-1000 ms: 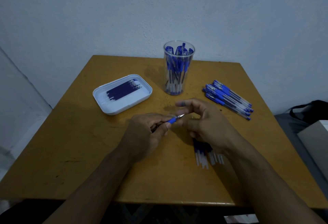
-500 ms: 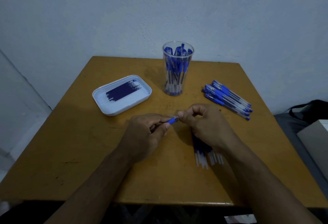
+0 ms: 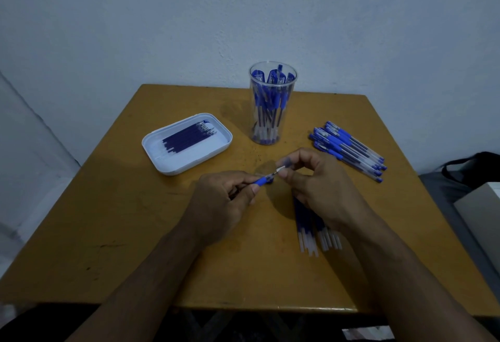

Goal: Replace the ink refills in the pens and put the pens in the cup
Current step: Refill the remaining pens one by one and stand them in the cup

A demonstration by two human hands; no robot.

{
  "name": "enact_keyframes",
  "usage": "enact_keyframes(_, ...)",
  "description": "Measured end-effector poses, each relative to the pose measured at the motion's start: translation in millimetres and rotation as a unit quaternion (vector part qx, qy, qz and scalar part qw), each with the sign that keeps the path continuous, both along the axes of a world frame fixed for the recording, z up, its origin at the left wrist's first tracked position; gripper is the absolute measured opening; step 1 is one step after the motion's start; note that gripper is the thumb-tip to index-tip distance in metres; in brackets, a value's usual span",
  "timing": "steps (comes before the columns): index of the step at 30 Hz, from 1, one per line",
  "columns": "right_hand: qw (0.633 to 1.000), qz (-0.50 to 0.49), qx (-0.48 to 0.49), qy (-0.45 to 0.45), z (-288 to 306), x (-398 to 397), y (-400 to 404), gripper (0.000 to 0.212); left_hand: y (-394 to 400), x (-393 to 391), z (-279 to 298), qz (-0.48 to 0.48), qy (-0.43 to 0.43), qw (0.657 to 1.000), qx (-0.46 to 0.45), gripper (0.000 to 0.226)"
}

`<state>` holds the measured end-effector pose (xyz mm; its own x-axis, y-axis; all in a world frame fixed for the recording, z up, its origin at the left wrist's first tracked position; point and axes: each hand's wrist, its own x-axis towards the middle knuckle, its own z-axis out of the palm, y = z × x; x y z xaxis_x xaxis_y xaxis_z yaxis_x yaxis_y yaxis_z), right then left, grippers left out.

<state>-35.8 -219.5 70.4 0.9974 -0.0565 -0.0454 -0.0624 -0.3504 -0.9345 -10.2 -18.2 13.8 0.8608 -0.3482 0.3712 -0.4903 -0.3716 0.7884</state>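
The right hand (image 3: 319, 182), open with spread fingers a moment ago, has now closed its fingertips on the silver tip of the pen (image 3: 263, 179). The left hand (image 3: 224, 201) still grips that pen by its blue end, above the middle of the table (image 3: 135, 233). The clear cup (image 3: 272, 103) stands at the back, full of blue pens, too crowded to count. One white tray (image 3: 167, 163) holds about eight dark refills (image 3: 189, 136). A pile of pens (image 3: 349, 151) lies at the right. More refills (image 3: 311, 233) lie under the right wrist.
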Motion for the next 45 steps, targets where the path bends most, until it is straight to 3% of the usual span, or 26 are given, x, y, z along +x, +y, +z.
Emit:
enact_keyframes(4,0.989,-0.033,-0.136,-0.056,1,1,1,0.004,-2,2,0,0.052,0.049,0.996,-0.059,0.017)
enact_keyframes(9,0.923,0.046,-0.381,-0.016,-7,-2,21,0.014,-2,2,2,0.085,0.083,0.986,-0.119,0.015)
enact_keyframes(21,0.908,0.054,-0.416,0.022,-7,-2,24,0.028,-1,1,1,0.054,0.074,0.992,-0.092,0.016)
enact_keyframes(24,0.933,0.021,-0.359,-0.014,-4,-3,16,0.029,-2,0,2,0.036,0.052,0.994,-0.086,0.019)
enact_keyframes(27,0.997,0.0,-0.081,-0.002,0,-5,12,0.018,-2,0,1,0.02,0.032,0.996,-0.078,0.025)
enact_keyframes(29,0.997,0.002,0.073,0.03,2,-8,14,0.012,-2,0,1,0.012,0.013,0.997,-0.072,0.028)
enact_keyframes(39,0.964,-0.105,0.241,-0.041,5,-2,13,0.013,-2,0,1,0.02,0.023,0.997,-0.073,0.029)
enact_keyframes(43,0.915,-0.241,0.306,-0.103,11,3,-3,0.009,-4,1,-1,0.034,0.042,0.995,-0.088,0.027)
enact_keyframes(45,0.914,-0.289,0.272,-0.086,10,6,-17,0.008,-4,2,-1,0.042,0.039,0.994,-0.091,0.027)
